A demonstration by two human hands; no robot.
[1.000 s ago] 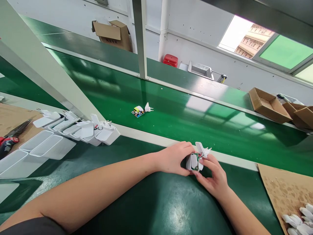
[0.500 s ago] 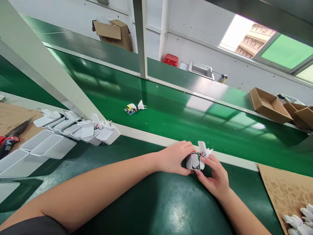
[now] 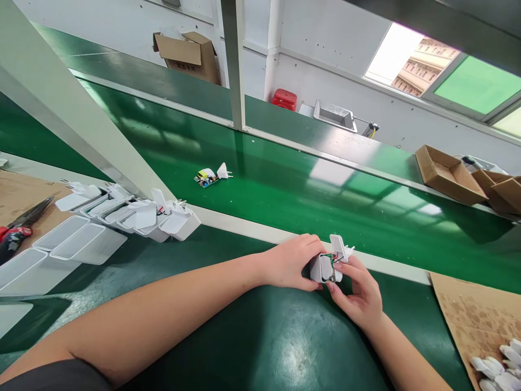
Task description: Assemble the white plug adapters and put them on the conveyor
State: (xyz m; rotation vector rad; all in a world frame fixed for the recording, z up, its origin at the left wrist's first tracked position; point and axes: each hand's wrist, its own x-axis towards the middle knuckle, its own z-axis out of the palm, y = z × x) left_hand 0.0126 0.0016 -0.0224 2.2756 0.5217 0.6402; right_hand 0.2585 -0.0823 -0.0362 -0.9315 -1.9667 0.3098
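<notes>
My left hand (image 3: 295, 262) is closed around a white plastic charger housing (image 3: 320, 270), holding its open end toward the right. At that opening my right hand (image 3: 360, 293) pinches a green circuit board (image 3: 332, 260), thumb below and fingers above. The board sits partly inside the housing; how deep is hidden. A white plug cap (image 3: 338, 248) with two pins hangs by thin wires from the board, above my right fingers. To the left stands a row of white housings with plug caps (image 3: 179, 217) resting on them, and in front of it are open housings (image 3: 89, 241).
A loose circuit board (image 3: 207, 177) with its plug cap (image 3: 223, 171) lies on the green belt (image 3: 268, 184). Red-handled pliers (image 3: 24, 228) rest on cardboard at left. White parts (image 3: 496, 366) lie on cardboard at lower right. A slanted post (image 3: 81, 103) rises at left.
The loose circuit board and plug cap on the belt have shifted left. My right hand has moved very slightly at the housing's opening; my left hand stays in place.
</notes>
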